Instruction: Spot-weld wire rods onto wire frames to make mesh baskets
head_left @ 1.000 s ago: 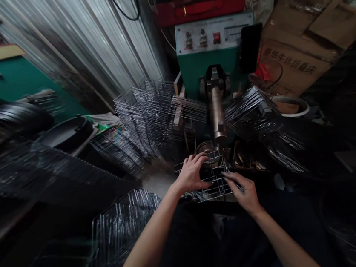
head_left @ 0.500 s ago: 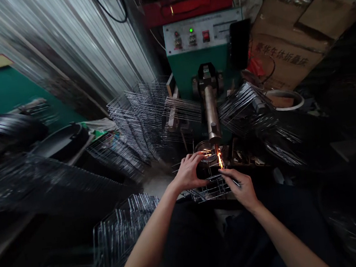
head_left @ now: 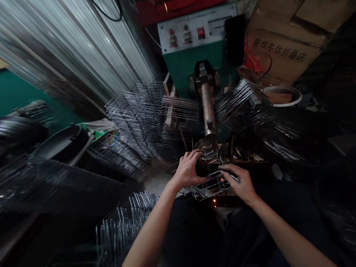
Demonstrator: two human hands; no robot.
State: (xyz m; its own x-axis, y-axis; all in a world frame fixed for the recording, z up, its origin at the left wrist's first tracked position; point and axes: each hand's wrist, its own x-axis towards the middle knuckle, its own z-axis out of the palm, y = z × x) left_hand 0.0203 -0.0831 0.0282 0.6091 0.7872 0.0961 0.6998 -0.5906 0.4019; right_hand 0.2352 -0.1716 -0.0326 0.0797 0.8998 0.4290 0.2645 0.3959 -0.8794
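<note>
A wire rack (head_left: 214, 184) lies below the electrode arm (head_left: 207, 108) of a green spot welder (head_left: 193, 59). My left hand (head_left: 188, 169) grips its left side, fingers over the far edge and thumb on the near wires. On the right, my right hand (head_left: 239, 182) is closed in a pinch around a thin dark metal rod (head_left: 234, 177), close to the rack's wires. The rod's lower part is hidden by my fingers. A small orange glow shows on the rack, and a few sparks (head_left: 214, 201) hang beneath it.
Stacked wire panels (head_left: 140, 116) stand left of the welder, with more bent wire racks (head_left: 121, 230) at lower left. Further wire pieces (head_left: 241, 100) hang at its right, near a white bucket (head_left: 283, 96) and a cardboard box (head_left: 284, 48).
The bright sparks at the electrode tip have gone, leaving a few glowing specks lower down. The welder's green light has gone out. Both hands keep nearly the same grip.
</note>
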